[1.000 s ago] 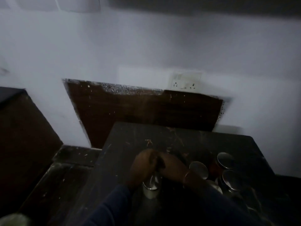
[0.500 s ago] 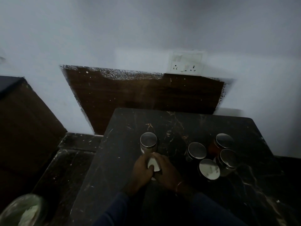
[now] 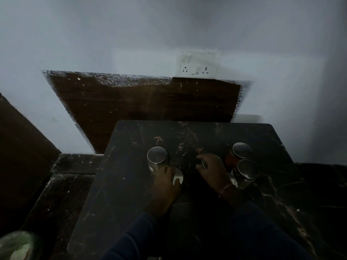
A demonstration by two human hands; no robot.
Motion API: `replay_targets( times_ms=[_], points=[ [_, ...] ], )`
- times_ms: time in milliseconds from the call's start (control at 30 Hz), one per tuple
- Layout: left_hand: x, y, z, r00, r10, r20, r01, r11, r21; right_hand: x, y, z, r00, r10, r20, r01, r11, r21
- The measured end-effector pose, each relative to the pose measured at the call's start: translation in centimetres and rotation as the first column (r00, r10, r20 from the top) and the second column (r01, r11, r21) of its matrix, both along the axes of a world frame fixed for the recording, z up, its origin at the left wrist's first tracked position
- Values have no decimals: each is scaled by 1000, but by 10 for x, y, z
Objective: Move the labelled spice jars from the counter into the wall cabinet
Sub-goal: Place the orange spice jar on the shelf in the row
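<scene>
Several steel-lidded spice jars stand on the dark marble counter [image 3: 131, 184]. My left hand [image 3: 165, 186] is wrapped around the lower body of the left jar [image 3: 157, 157], beside its white label [image 3: 178, 178]. My right hand [image 3: 213, 170] lies over the lid of a middle jar [image 3: 205, 163], fingers curled around it. Right of that hand stand a reddish jar [image 3: 241, 151] and a pale jar [image 3: 246, 170]. Another jar [image 3: 233, 180] is mostly hidden behind my right wrist. No wall cabinet is in view.
A brown wooden panel [image 3: 150, 102] leans against the white wall behind the counter, under a socket plate [image 3: 197, 63]. A lower dark ledge [image 3: 62, 184] runs to the left. A blurred green-white container [image 3: 16, 246] sits at the bottom left corner.
My right hand has left the left jar and moved right onto the middle jar's lid. My left hand stays on the left jar. The camera has tilted down.
</scene>
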State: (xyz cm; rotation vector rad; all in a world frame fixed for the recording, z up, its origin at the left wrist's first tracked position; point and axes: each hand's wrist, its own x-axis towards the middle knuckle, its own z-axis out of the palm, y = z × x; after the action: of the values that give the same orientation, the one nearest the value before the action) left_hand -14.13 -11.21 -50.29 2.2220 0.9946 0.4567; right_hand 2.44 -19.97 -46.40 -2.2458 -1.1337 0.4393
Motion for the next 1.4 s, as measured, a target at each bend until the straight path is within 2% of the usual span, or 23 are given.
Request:
replay_targets(
  times_ms=[133, 233, 300, 433, 600, 733, 800, 900, 967, 1000, 1067, 1133, 1167, 1200, 1267, 1300, 1333, 1400],
  points=[
    [29, -12, 17, 994, -87, 66, 83, 994, 64, 56, -15, 9, 977, -212, -19, 213, 975, 65],
    [50, -21, 24, 979, -188, 81, 188, 982, 11, 93, -20, 10, 940, -342, 14, 342, 940, -17],
    [63, -24, 28, 967, -237, 97, 239, 971, -5, 112, -22, 7, 918, -396, -24, 393, 916, -81],
    [89, -23, 37, 965, -256, 49, 258, 966, -34, 135, -24, -15, 917, -399, -19, 391, 907, -159],
    [114, -20, 40, 970, -242, 33, 243, 970, -9, 143, -21, -20, 908, -411, -79, 397, 906, -149],
    [123, -16, 46, 974, -219, 54, 220, 975, -12, 149, -19, -18, 911, -390, -136, 383, 921, -79],
    [124, -13, 48, 980, -181, 86, 188, 979, -83, 145, -16, -6, 910, -379, -166, 385, 923, 6],
    [123, -9, 55, 977, -39, 208, 102, 949, -299, 136, -7, 23, 924, -320, -209, 358, 916, 179],
    [119, -8, 71, 946, 140, 293, 31, 859, -511, 130, -1, 49, 933, -225, -282, 309, 901, 305],
    [117, -6, 78, 917, 238, 319, 28, 760, -649, 128, 1, 62, 930, -146, -337, 269, 896, 355],
    [110, 2, 87, 888, 335, 315, 118, 495, -861, 126, 5, 80, 880, 51, -471, 176, 888, 424],
    [102, 8, 91, 868, 360, 341, 280, 211, -936, 120, 9, 89, 772, 199, -603, 106, 896, 431],
    [98, 9, 91, 851, 392, 348, 330, 115, -937, 116, 11, 91, 719, 240, -652, 86, 901, 426],
    [93, 10, 92, 833, 432, 345, 350, 71, -934, 110, 14, 92, 680, 273, -681, 71, 900, 431],
    [90, 7, 97, 802, 480, 356, 356, 95, -930, 98, 21, 90, 653, 278, -704, 84, 898, 432],
    [88, 4, 98, 779, 500, 378, 343, 165, -925, 91, 26, 88, 657, 257, -708, 114, 895, 431],
    [87, 2, 100, 754, 511, 412, 319, 264, -910, 84, 30, 86, 672, 208, -711, 164, 895, 416],
    [85, -2, 105, 736, 484, 473, 175, 539, -824, 70, 38, 79, 681, 91, -727, 265, 894, 360]
  ],
)
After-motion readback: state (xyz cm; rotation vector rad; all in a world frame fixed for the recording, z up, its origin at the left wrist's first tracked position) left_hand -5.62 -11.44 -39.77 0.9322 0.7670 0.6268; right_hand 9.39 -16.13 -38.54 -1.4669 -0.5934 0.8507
